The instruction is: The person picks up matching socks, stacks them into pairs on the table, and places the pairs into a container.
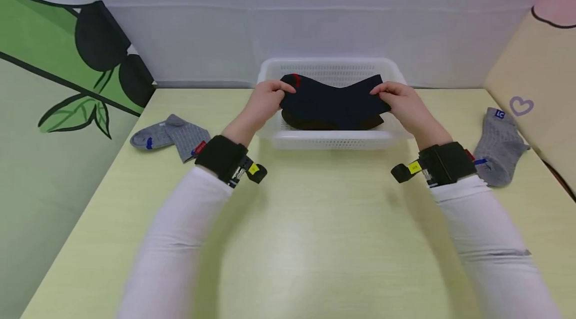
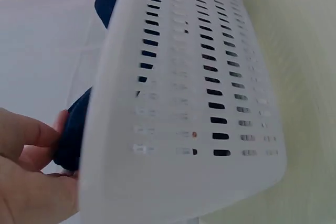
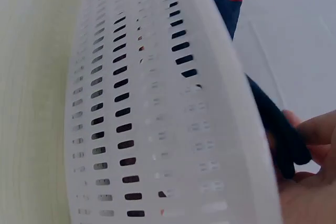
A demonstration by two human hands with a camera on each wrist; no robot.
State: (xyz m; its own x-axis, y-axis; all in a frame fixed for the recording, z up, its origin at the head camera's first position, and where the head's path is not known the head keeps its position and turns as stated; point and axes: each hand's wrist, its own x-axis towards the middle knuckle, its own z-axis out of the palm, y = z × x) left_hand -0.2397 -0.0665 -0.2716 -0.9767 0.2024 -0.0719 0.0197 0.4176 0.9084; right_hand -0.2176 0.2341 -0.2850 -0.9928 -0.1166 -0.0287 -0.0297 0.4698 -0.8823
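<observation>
Stretched between both hands is a dark navy sock (image 1: 335,101) with a red line near its left end. My left hand (image 1: 268,100) pinches that end, and my right hand (image 1: 398,101) pinches the other end. The sock hangs over a white perforated plastic basket (image 1: 335,140) at the back of the table. Beneath it a dark brown sock (image 1: 310,123) lies in the basket, mostly hidden. In the left wrist view the basket wall (image 2: 173,182) covers much of the sock, and the right wrist view is blocked in the same way.
A pair of grey socks (image 1: 189,136) lies on the table at the left. Another grey sock (image 1: 499,151) with a blue label lies at the right, beside the right wrist. A pale wall hanging (image 1: 202,44) rises behind the basket.
</observation>
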